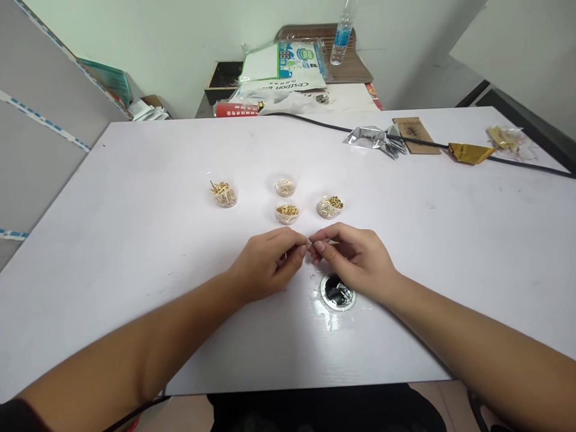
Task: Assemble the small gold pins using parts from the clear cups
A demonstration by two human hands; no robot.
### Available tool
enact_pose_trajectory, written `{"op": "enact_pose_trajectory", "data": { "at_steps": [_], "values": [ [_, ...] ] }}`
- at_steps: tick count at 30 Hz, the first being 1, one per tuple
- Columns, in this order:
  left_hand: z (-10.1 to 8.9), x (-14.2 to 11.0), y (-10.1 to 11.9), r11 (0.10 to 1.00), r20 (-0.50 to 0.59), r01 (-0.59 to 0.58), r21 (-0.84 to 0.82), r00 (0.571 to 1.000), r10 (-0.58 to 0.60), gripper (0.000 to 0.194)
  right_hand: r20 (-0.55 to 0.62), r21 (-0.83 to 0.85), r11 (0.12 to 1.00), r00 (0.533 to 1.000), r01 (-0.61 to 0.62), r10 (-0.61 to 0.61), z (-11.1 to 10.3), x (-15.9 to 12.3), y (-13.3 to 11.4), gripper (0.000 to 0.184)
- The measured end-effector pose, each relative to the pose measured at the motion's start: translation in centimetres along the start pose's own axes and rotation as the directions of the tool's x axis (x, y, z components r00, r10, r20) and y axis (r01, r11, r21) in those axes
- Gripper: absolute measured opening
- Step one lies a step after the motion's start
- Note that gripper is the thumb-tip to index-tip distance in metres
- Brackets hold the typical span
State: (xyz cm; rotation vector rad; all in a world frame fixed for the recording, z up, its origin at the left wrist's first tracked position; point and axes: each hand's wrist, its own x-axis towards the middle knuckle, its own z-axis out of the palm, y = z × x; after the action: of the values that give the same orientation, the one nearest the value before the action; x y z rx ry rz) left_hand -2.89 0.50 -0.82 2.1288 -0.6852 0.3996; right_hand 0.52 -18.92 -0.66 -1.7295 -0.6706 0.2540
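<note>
White and smooth, the tabletop [450,258] spreads out beneath my forearms, with a pale wall [189,48] behind it. Between my fingertips is a small gold piece [306,243], too tiny and too covered by skin for me to make out its shape, or to tell whether it is one part or two. The lower fingers of my left hand [267,264] are mostly hidden behind its thumb, and those of my right hand [362,258] curl in under its palm, partly out of sight. My left thumb and forefinger are pinched nearly closed on the piece. My right thumb and forefinger come close together right at it, but I cannot tell whether they grip it too.

Just beyond my hands stand four small clear cups: the left cup [228,198] with long gold pins jutting over its rim, the far middle cup [285,189], whose contents are hard to read, the near middle cup [287,218] and the right cup [330,211], both holding short gold pieces. Beside my right hand is a metal-rimmed hole [323,294], dark inside, with crumpled shiny scraps I can't identify.
</note>
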Motion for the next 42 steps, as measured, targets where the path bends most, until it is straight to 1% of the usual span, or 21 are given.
{"op": "enact_pose_trajectory", "data": {
  "at_steps": [3,7,12,15,18,22,24,27,29,32,35,39,42],
  "values": [
    [-0.3,0.1,0.1,0.985,0.067,0.119,-0.125,0.992,-0.111,0.013,0.008,0.178,0.982,0.998,-0.066,0.066,0.1,0.1,-0.2,0.016],
    [-0.6,0.2,0.2,0.926,0.148,0.274,-0.258,0.959,-0.243,0.018,0.037,0.319,0.941,0.994,-0.113,0.107,0.2,0.2,-0.4,0.016],
    [-0.7,0.4,0.5,0.797,0.290,0.452,-0.401,0.888,-0.357,0.024,0.052,0.420,0.892,0.986,-0.166,0.159,0.5,0.2,-0.5,0.010],
    [-0.6,0.5,0.7,0.702,0.386,0.518,-0.489,0.850,-0.358,0.026,0.055,0.440,0.881,0.985,-0.173,0.166,0.7,0.1,-0.4,0.007],
    [-0.5,0.6,0.6,0.628,0.429,0.527,-0.573,0.845,-0.318,0.026,0.052,0.469,0.869,0.987,-0.158,0.151,0.9,-0.1,-0.3,0.006],
    [-0.4,0.6,0.2,0.592,0.433,0.510,-0.624,0.856,-0.282,0.026,0.059,0.527,0.846,0.997,-0.078,0.055,1.1,-0.3,-0.4,0.008],
    [-0.4,0.7,0.1,0.594,0.441,0.508,-0.623,0.856,-0.270,0.026,0.067,0.548,0.834,0.997,-0.059,0.027,1.2,-0.3,-0.5,0.011],
    [-0.5,0.7,0.0,0.594,0.441,0.490,-0.638,0.865,-0.240,0.026,0.063,0.554,0.830,0.998,-0.057,0.026,1.2,-0.4,-0.6,0.012],
    [-0.6,0.7,0.0,0.578,0.442,0.479,-0.661,0.871,-0.217,0.026,0.064,0.563,0.825,0.998,-0.055,0.023,1.2,-0.5,-0.5,0.013],
    [-0.6,0.6,-0.1,0.574,0.461,0.493,-0.654,0.861,-0.215,0.027,0.053,0.569,0.821,0.999,-0.040,0.012,1.1,-0.5,-0.5,0.014],
    [-0.5,0.7,-0.2,0.596,0.469,0.505,-0.624,0.852,-0.230,0.027,0.036,0.547,0.837,0.999,-0.015,-0.006,1.2,-0.5,-0.5,0.016],
    [-0.4,0.8,-0.2,0.591,0.439,0.455,-0.666,0.880,-0.183,0.025,0.023,0.507,0.862,1.000,-0.007,-0.006,1.2,-0.4,-0.7,0.014],
    [-0.4,0.8,-0.2,0.606,0.444,0.463,-0.647,0.875,-0.193,0.025,0.022,0.467,0.884,1.000,-0.016,0.006,1.2,-0.3,-0.7,0.014]
  ]
}}
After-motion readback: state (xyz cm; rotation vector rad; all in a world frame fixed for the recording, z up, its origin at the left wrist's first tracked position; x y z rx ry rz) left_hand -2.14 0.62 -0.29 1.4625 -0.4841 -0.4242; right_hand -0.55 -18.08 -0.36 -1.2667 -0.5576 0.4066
